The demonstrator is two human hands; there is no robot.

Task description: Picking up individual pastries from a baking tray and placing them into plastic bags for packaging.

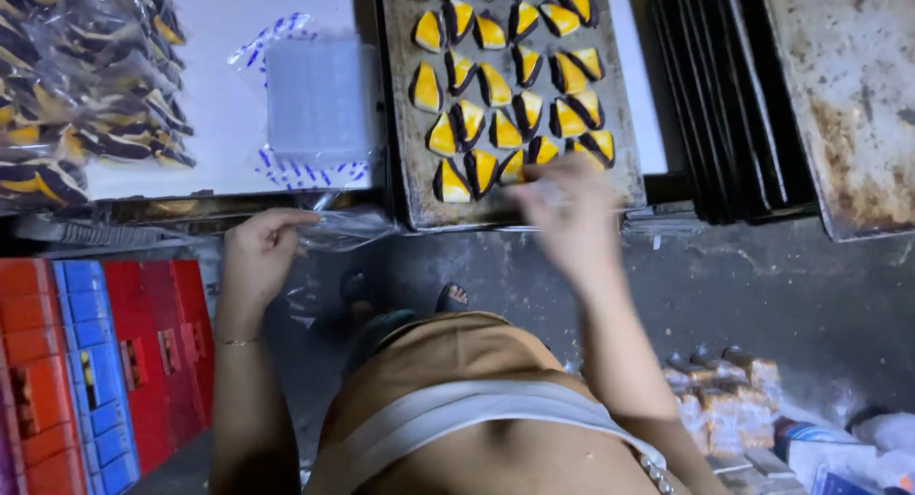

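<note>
I see the left hand (255,252) pinching a clear bag (341,226); the blurred right hand (564,209), grip unclear, reaches the near edge of the baking tray (405,142) of yellow-and-dark wedge cakes (519,76).

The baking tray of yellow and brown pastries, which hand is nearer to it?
Right hand, over the baking tray's front edge; left hand holds a clear bag beside it.

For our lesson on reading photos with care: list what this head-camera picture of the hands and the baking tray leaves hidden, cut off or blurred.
- Right hand, head view: motion blur hides its fingers and any grasp.
- Baking tray: the top edge cuts off its far rows of yellow-and-dark pastries.
- Left hand: it pinches a clear bag, whose contents cannot be told.
- Bagged pastries: the left edge cuts them off.
- Rusty tray: the right edge crops it.
</note>
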